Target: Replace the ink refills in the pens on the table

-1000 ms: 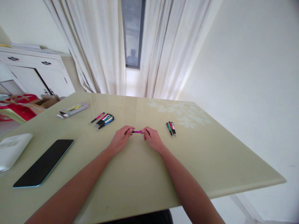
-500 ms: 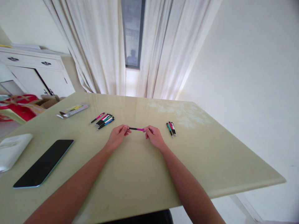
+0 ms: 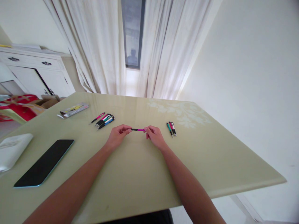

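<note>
A pink and black pen (image 3: 137, 129) lies level between my two hands, just above the table. My left hand (image 3: 118, 134) pinches its black tip end between thumb and fingers. At the pink end, my right hand (image 3: 154, 135) grips it with thumb and forefinger, the other fingers curled. The pen's two ends are hidden by fingertips. Left of my hands rests a group of several pens (image 3: 105, 120) in pink, green, white and blue with black grips. To the right lie three pens (image 3: 171, 129), green, pink and white, side by side.
An opened pen box (image 3: 74, 110) lies at the far left of the pale green table (image 3: 140, 174). Nearer on the left are a dark tablet or phone (image 3: 45, 162) and a white object (image 3: 14, 151). Curtains (image 3: 98, 46) hang behind, and a wall stands at right.
My left hand's fingers have shifted slightly right along the pen and look straighter. The pen has moved a touch to the right. My right hand keeps its hold.
</note>
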Motion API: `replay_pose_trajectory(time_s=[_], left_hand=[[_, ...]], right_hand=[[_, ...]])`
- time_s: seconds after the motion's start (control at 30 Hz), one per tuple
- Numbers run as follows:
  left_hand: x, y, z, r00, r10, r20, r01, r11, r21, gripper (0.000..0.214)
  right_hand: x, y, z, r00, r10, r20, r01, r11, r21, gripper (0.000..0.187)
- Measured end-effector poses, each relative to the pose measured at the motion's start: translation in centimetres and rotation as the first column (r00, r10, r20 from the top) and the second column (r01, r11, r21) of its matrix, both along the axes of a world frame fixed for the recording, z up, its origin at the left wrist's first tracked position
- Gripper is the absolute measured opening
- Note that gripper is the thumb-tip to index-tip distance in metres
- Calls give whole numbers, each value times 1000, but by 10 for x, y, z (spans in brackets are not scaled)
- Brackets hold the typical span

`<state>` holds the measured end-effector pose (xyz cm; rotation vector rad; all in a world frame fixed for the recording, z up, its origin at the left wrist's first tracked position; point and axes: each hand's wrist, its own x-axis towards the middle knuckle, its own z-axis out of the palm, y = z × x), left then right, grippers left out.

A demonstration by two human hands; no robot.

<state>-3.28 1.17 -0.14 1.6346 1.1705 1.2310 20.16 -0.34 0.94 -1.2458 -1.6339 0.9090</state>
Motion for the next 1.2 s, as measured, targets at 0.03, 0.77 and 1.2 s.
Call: replay_pose_trajectory(time_s=[0.03, 0.77, 1.2], left_hand=[[0, 0, 0, 1000, 3, 5, -3, 1000, -1, 45], [2, -3, 1, 997, -43, -62, 41, 999, -27, 42], [3, -7, 6, 998, -51, -37, 49, 998, -39, 51]], right_hand=[[0, 0, 0, 1000, 3, -6, -3, 1000, -1, 36], [5, 3, -1, 991, 24, -131, -27, 999, -24, 41], [2, 0, 2, 994, 21, -104, -22, 1000, -13, 41]])
